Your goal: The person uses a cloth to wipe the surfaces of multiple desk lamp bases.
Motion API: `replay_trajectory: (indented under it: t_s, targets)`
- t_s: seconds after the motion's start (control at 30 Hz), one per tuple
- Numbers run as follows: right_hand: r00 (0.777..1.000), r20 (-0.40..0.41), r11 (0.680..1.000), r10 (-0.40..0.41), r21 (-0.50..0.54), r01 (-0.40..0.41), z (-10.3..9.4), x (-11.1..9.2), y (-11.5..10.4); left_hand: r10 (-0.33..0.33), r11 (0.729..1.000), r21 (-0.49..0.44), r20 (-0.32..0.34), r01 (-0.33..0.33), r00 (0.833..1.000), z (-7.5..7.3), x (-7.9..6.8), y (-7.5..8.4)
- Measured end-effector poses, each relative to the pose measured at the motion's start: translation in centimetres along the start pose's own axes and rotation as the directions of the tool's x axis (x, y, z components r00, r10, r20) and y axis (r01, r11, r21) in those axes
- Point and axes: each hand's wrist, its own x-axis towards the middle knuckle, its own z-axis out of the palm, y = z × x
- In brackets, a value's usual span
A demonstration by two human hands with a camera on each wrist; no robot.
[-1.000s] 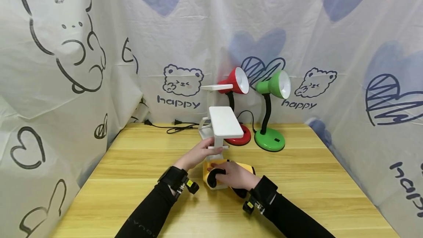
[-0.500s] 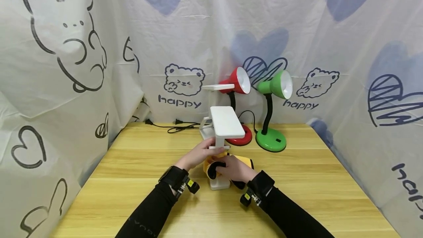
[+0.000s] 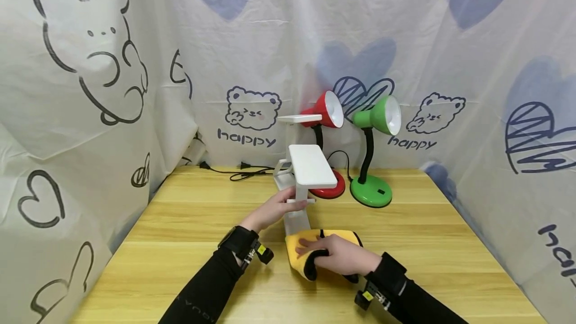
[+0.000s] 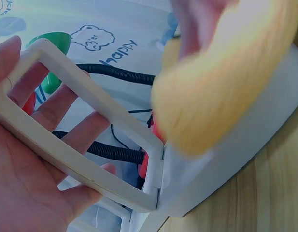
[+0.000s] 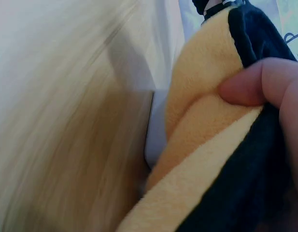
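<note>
A white stand (image 3: 311, 166) with a flat rectangular top, an open-framed upright and a long low base rises from the middle of the table. My left hand (image 3: 272, 210) holds the upright; in the left wrist view its fingers curl behind the white frame (image 4: 98, 89). Gripped in my right hand (image 3: 344, 255) is a folded yellow cloth (image 3: 300, 259) with black edging, which covers the front end of the base (image 3: 296, 221). From the right wrist, the thumb (image 5: 243, 89) presses into the fluffy cloth (image 5: 202, 116). The fingers beneath are hidden.
Behind stand a red desk lamp (image 3: 326, 191) and a green desk lamp (image 3: 372, 191). A second white stand (image 3: 299, 119) shows partly behind the held one. Black cords with plugs (image 3: 243, 171) lie at the back edge, before a printed curtain (image 3: 252, 39).
My right hand slid the cloth slightly away along the base, uncovering its front end, then drew it back toward me and to the right. My left hand kept its hold on the upright.
</note>
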Motion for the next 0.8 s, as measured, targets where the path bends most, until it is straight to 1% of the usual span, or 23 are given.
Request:
replay_trajectory:
  t_s: [0.1,0.13,0.2,0.23,0.3,0.37,0.4,0.43,0.47,0.5,0.57,0.63,0.7,0.73,0.8]
  targets:
    - [0.998,0.055,1.000,-0.004,0.027,0.002,-0.9,-1.1,-0.1,-0.007,1.000,0.004,0.009,0.006,1.000,0.0,0.0,0.0]
    - [0.998,0.060,0.999,-0.004,0.039,0.002,-1.3,-1.3,0.0,-0.004,1.000,0.007,0.007,0.004,1.000,0.0,0.1,-0.1]
    - [0.999,0.035,0.997,0.006,0.079,-0.009,-2.2,-1.7,0.4,0.003,1.000,0.011,-0.001,-0.003,1.000,0.0,0.2,-0.4]
    - [1.000,0.006,0.995,0.018,0.101,-0.019,-2.7,-1.9,0.6,0.005,1.000,0.017,-0.009,-0.005,1.000,0.0,0.2,-0.6]
    - [0.995,-0.079,0.989,0.058,0.140,-0.046,-3.7,-2.2,1.4,0.016,0.999,0.031,-0.019,-0.016,1.000,0.1,0.3,-0.9]
    - [0.975,-0.175,0.976,0.134,0.193,-0.100,-4.7,-2.5,2.2,0.029,0.999,0.047,-0.021,-0.028,0.999,0.1,0.4,-1.1]
    - [0.959,-0.219,0.962,0.179,0.244,-0.123,-5.3,-2.5,2.6,0.032,0.998,0.053,-0.020,-0.031,0.999,0.1,0.4,-1.2]
    - [0.938,-0.254,0.939,0.237,0.306,-0.154,-5.8,-2.6,2.9,0.035,0.998,0.059,-0.019,-0.034,0.999,0.2,0.4,-1.2]
    - [0.911,-0.286,0.908,0.298,0.379,-0.178,-6.2,-2.7,3.2,0.038,0.997,0.061,-0.014,-0.037,0.999,0.2,0.4,-1.2]
    - [0.879,-0.311,0.869,0.361,0.455,-0.196,-6.6,-2.6,3.5,0.041,0.997,0.063,-0.012,-0.040,0.999,0.2,0.4,-1.2]
    - [0.813,-0.332,0.759,0.477,0.623,-0.190,-7.0,-2.2,3.7,0.038,0.997,0.065,-0.013,-0.037,0.999,0.2,0.4,-1.1]
    - [0.754,-0.321,0.626,0.574,0.765,-0.151,-7.0,-1.4,3.9,0.037,0.997,0.063,-0.016,-0.036,0.999,0.2,0.4,-1.1]
    - [0.721,-0.313,0.534,0.618,0.841,-0.092,-6.6,-0.2,4.0,0.044,0.997,0.063,-0.014,-0.043,0.999,0.2,0.4,-1.1]
    - [0.711,-0.308,0.495,0.633,0.866,-0.066,-6.2,0.5,4.1,0.048,0.997,0.060,-0.012,-0.047,0.999,0.2,0.4,-1.1]
    - [0.695,-0.313,0.461,0.648,0.887,-0.030,-5.5,1.9,4.2,0.059,0.997,0.048,0.001,-0.059,0.998,0.2,0.4,-1.2]
